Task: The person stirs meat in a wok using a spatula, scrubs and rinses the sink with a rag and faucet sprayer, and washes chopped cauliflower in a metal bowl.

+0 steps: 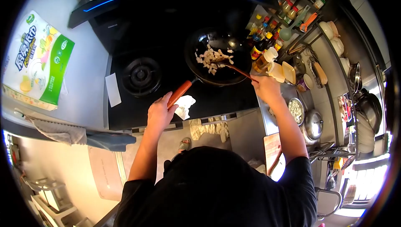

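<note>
Pale diced pieces (215, 57), contained in wok (202, 71) at stove's (138, 106) right, handle (179, 94) gripped by left hand (160, 113), brown spatula (238, 69) by right hand (267, 87); spillage could be caused by a hard push or tilt

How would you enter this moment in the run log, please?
left hand: grips pan handle; right hand: holds brown utensil, tip among pale chunks; pan: over stovetop; crumpled white item: by left hand
</note>
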Available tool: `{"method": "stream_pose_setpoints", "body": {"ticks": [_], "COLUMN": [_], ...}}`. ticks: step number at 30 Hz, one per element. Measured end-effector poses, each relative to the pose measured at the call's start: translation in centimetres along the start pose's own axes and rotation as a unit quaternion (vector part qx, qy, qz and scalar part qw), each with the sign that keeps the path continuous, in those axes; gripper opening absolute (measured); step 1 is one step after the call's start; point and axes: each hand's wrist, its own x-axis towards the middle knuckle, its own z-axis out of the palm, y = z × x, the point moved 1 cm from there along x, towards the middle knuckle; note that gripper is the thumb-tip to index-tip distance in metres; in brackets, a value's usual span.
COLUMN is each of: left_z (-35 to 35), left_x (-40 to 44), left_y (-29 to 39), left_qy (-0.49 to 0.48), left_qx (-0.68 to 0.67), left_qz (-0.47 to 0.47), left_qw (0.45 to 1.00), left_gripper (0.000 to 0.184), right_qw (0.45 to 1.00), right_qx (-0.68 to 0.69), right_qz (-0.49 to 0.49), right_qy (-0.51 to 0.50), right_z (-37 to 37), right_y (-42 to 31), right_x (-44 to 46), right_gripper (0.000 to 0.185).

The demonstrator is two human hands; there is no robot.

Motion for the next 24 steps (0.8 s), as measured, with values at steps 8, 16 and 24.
{"method": "stream_pose_setpoints", "body": {"ticks": [8, 16, 24], "left_z": [-0.2, -0.4, -1.1], "left_x": [0.2, 0.1, -0.5], "left_y": [0.1, 0.1, 0.3], "left_qy": [-0.008, -0.012, -0.025], "left_qx": [-0.01, -0.013, -0.013], "left_qz": [-0.014, -0.015, -0.04], "left_qw": [1.0, 1.0, 0.999], "left_gripper": [0.055, 0.054, 0.056], "right_qw": [1.0, 1.0, 0.999], "right_qx": [-0.015, 0.004, -0.02], "right_qz": [0.004, 0.015, 0.005], "right_qy": [-0.007, 0.004, 0.03], "right_z": [-0.4, 1.7, 2.6], "right_y": [0.9, 1.3, 1.5], "right_x": [-0.4, 2.7, 3.8], "right_gripper": [0.024, 0.027, 0.026]}}
